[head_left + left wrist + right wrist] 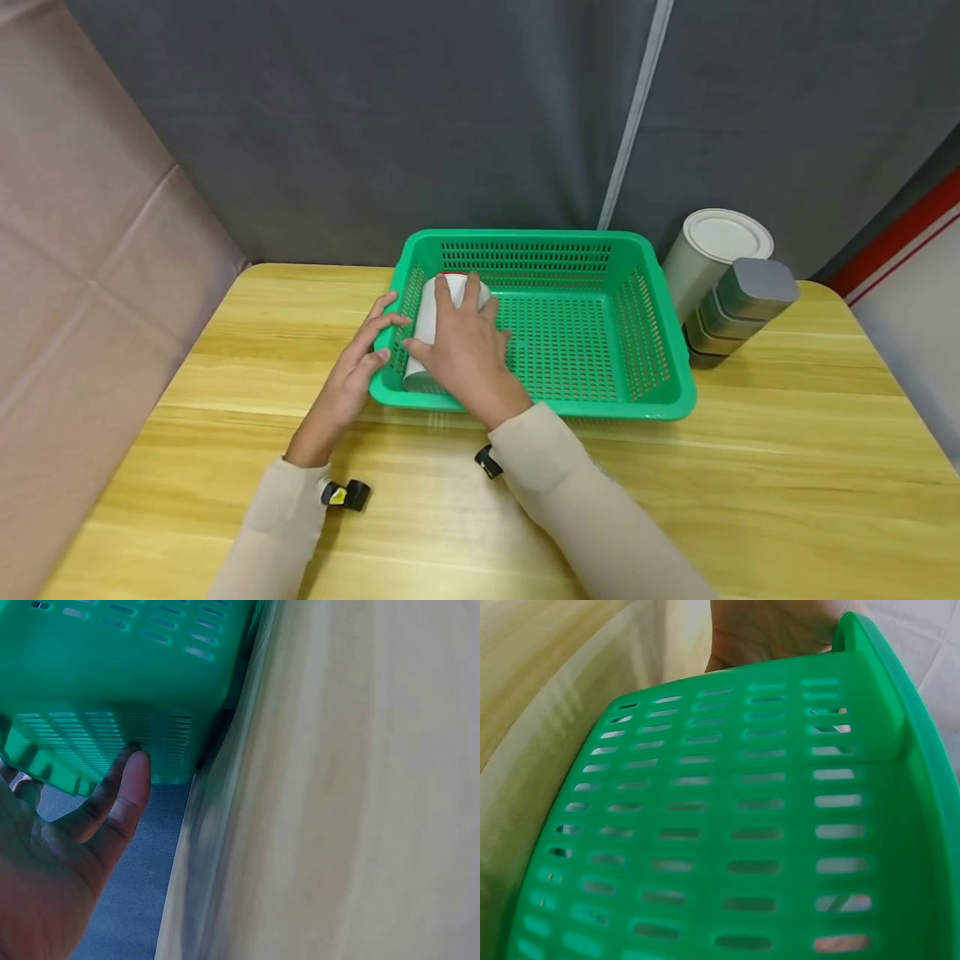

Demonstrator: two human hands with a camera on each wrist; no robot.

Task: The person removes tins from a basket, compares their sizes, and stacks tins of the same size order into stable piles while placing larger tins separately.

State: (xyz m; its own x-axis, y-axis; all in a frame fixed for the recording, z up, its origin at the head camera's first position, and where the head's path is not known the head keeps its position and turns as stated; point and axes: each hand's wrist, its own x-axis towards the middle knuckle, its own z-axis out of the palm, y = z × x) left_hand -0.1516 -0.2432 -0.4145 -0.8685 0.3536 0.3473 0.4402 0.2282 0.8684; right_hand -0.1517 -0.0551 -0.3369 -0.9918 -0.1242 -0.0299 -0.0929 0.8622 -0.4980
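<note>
Inside the left part of a green plastic basket (592, 409) lies a white cylindrical canister (426, 321). A bit of red shows at its far end. My right hand (468, 346) grips the canister from above, with its fingers spread over it and the thumb on its left side. At the basket's left rim my left hand (348, 375) rests with extended fingers touching the rim. The left wrist view shows straight fingers (127, 795) against the basket's outer wall (112, 671). In the right wrist view the perforated front wall (727, 802) hides the canister and most of the right hand.
Right of the basket, an upright pale canister (723, 237) with a lid stands near the table's back edge. Beside it leans or stands a grey stack of rounded square containers (742, 308). A grey curtain (375, 125) hangs behind the wooden table (810, 467).
</note>
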